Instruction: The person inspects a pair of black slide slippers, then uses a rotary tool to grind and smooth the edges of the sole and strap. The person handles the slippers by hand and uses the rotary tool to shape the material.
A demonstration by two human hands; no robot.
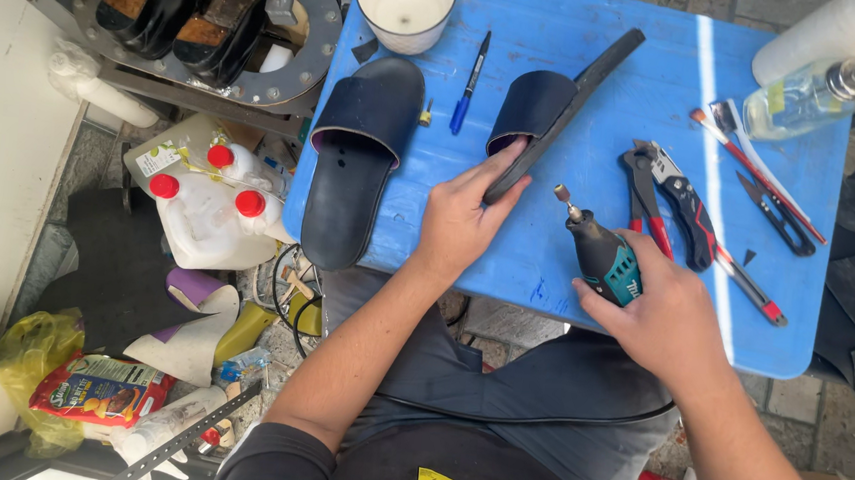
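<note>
— Both hands are busy: the left hand [461, 217] lies flat with fingers spread on the slipper [542, 113] that stands on its edge, pinning it to the blue tabletop [582, 40]; the right hand [665, 317] is closed round the rotary tool [602, 254], whose small tip points up and left, just short of the sole's edge.

— How would you do that grinding well?

— I'd judge it best to keep the slipper pressed firmly so it cannot roll, bring the tip in lightly along the sole edge, and keep the left fingertips back from the spinning bit, since they sit very near it. Whether the tool is running I cannot tell from this view.

— What else is about, biggest first?

— On the same tabletop the second slipper [358, 155] lies flat to the left, well apart from the work. A white cup [405, 6] stands at the far edge. A clear spray bottle [814, 95] lies at the far right. Red-handled pliers [666, 202] rest just beside the right hand, scissors [776, 209] further right, and a blue pen [470, 83] between the two slippers.

— Anything in the way?

— The pliers crowd the right wrist, and the tool's black cord [495, 415] trails across the lap, so it could snag. White jugs with red caps [214, 210] stand on the floor, clear of the work.
</note>
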